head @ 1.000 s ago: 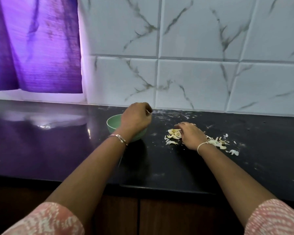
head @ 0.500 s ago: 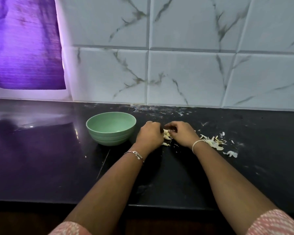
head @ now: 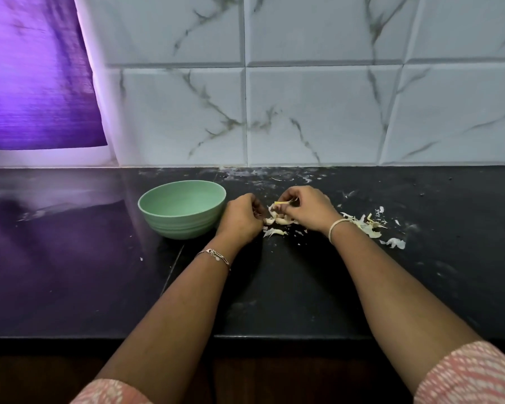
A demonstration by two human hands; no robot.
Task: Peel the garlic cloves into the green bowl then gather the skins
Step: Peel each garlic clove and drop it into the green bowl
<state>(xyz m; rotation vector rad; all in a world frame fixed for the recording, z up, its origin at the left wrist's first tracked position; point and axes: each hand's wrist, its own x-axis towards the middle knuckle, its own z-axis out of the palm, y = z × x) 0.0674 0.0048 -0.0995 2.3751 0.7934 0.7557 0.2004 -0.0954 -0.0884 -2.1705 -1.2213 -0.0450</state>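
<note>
R hand (head: 309,209) knuckles-up, thumb + finger pinching pale garlic strip (head: 282,203) just above clove pile (head: 279,220). L hand (head: 242,220) curled beside pile, can't tell if it holds anything. Vs 0.5 s ago: hands parted a bit. Outward: green bowl (head: 181,225) just left of L hand; loose skins (head: 365,225) by R wrist.

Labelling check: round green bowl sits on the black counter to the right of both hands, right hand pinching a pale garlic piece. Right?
Not quite. The head view shows the round green bowl on the black counter to the left of both hands, beside the left hand. The right hand does pinch a pale garlic piece.
</note>
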